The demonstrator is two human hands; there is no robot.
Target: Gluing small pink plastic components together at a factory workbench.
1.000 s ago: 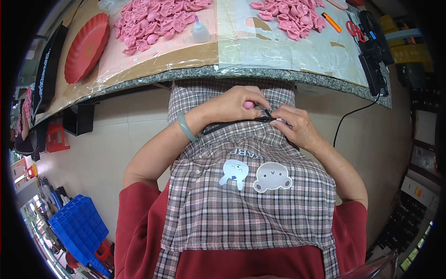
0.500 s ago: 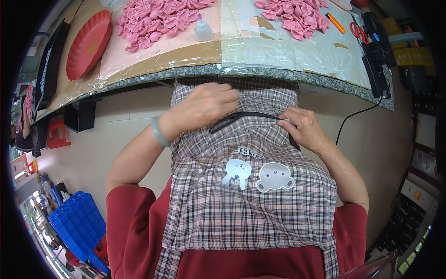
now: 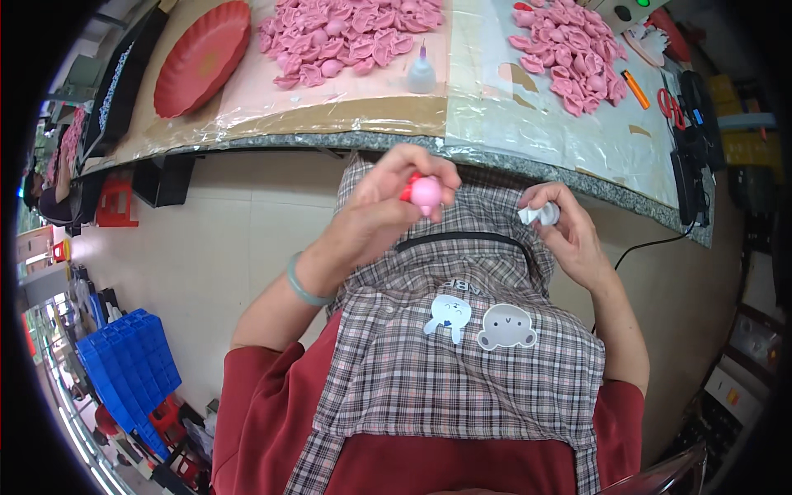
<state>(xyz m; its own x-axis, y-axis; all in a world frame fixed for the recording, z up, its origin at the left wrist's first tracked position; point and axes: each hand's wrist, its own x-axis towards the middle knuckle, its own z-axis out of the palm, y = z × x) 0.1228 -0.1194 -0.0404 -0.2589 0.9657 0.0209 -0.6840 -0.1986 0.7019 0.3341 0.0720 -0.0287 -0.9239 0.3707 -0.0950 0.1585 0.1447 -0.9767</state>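
My left hand [image 3: 388, 206] is raised over my lap and pinches a small pink round piece with a red part [image 3: 422, 192] between its fingertips. To its right, my right hand [image 3: 565, 231] holds a small white piece [image 3: 540, 215] in its fingers. Both hands hover above the open black-edged pocket [image 3: 462, 241] of my plaid apron [image 3: 445, 371], just below the worktable's edge [image 3: 495, 161]. A green bangle [image 3: 304, 285] circles my left wrist.
On the table lie two heaps of pink pieces [image 3: 346, 37] [image 3: 569, 54], a red plate [image 3: 202, 58], a small glue bottle [image 3: 421, 73], an orange knife [image 3: 635, 89] and red scissors [image 3: 672, 107]. Blue crates [image 3: 128, 371] stand on the floor at left.
Both hands have come up out of the apron pocket: the left now holds a pink and red piece, the right a white piece. The view has shifted slightly.
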